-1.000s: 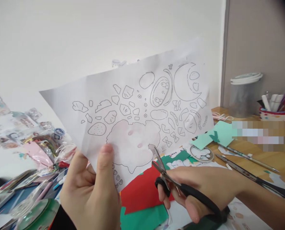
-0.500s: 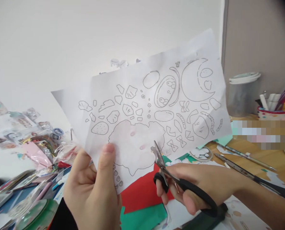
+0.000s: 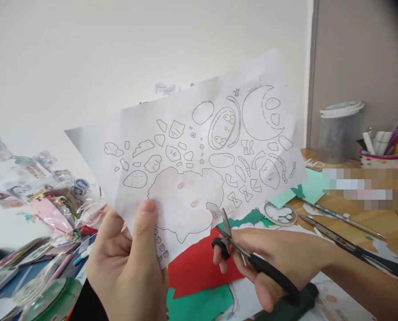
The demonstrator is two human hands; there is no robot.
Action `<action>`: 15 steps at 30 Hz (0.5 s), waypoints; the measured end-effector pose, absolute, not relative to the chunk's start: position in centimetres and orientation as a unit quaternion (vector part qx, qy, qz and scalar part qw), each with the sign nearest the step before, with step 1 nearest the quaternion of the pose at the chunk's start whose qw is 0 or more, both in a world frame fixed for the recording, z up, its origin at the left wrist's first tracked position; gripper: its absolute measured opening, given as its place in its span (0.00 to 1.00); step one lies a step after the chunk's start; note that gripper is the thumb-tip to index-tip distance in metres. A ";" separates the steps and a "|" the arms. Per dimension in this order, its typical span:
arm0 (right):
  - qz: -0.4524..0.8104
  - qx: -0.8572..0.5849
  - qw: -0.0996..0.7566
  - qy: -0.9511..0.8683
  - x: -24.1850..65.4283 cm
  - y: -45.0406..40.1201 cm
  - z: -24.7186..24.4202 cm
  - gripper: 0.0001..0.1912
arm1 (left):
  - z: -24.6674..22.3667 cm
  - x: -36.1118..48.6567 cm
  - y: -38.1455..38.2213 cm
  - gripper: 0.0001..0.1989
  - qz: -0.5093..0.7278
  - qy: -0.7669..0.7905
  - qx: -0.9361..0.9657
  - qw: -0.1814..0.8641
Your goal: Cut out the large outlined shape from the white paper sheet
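Note:
A white paper sheet [image 3: 192, 147] printed with many outlined shapes is held up at the centre, tilted upward to the right. My left hand [image 3: 128, 258] pinches its lower left edge, thumb in front. The largest outline, a cloud-like shape [image 3: 182, 205] with two pinkish spots, has a cut along its right side. In my right hand [image 3: 262, 263] are black-handled scissors [image 3: 227, 232], fingers through the loops. Their blades stand apart, just off the sheet's lower right edge near the cut. Red paper [image 3: 202, 267] and green paper [image 3: 202, 303] lie below the sheet.
A second pair of scissors [image 3: 346, 240] and a pencil [image 3: 349, 218] lie on the wooden table at right. Behind them are a lidded clear tub [image 3: 341, 129] and a pen holder [image 3: 383, 158]. Plastic bags [image 3: 58, 205] and tape rolls [image 3: 48, 301] crowd the left.
The sheet has shifted left and slightly turned in my left hand. The scissors have come out of the cut, moving a little down, with their blades now apart from the paper.

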State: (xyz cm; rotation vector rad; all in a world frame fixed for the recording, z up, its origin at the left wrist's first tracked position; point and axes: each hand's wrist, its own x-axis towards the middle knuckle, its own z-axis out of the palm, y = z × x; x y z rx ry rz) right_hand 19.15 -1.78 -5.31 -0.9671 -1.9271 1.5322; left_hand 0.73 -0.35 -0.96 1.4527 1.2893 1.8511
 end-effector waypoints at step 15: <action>0.558 -0.328 0.332 -0.686 18.4 -1.9 -5.9 0.17 | -0.9 0.7 -0.2 0.12 0.687 0.459 0.546 0.135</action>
